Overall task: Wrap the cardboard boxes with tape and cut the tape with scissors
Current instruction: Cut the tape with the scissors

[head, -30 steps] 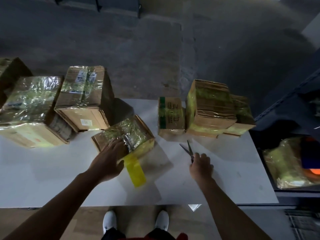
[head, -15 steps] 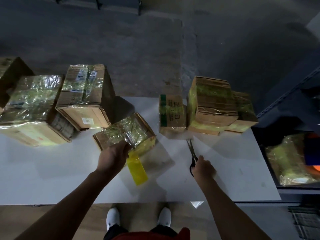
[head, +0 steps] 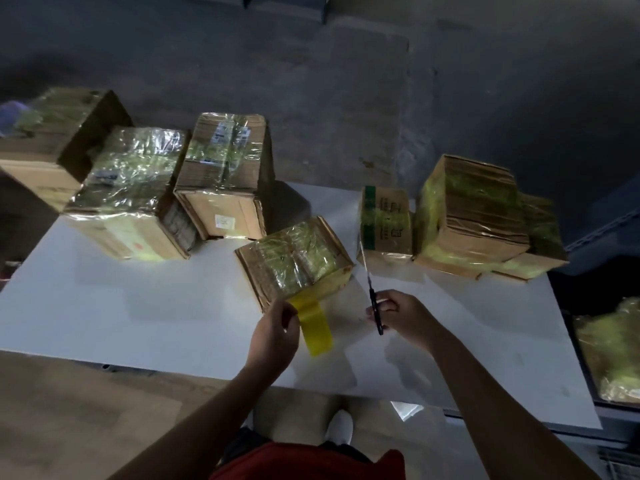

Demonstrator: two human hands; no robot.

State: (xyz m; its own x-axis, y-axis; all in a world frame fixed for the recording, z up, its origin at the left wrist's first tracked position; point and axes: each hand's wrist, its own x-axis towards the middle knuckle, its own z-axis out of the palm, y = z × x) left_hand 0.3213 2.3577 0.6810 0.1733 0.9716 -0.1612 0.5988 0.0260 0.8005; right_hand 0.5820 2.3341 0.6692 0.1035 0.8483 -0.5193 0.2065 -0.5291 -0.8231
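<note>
A small cardboard box (head: 294, 259) wrapped in clear yellowish tape lies at the middle of the white table (head: 138, 306). A yellow strip of tape (head: 315, 323) hangs from its near edge onto the table. My left hand (head: 275, 336) pinches the top of that strip, just below the box. My right hand (head: 403, 315) grips the black handles of the scissors (head: 374, 299), lifted off the table to the right of the box, blades closed and pointing away from me.
Three larger taped boxes (head: 221, 178) stand at the table's back left. A green-striped box (head: 386, 221) and a stack of taped boxes (head: 474, 216) stand at the back right. A bin with plastic-wrapped goods (head: 613, 348) sits beyond the right edge.
My right hand picked the scissors up off the table and brought them toward the box. My left hand slid from the box top down to the yellow tape strip.
</note>
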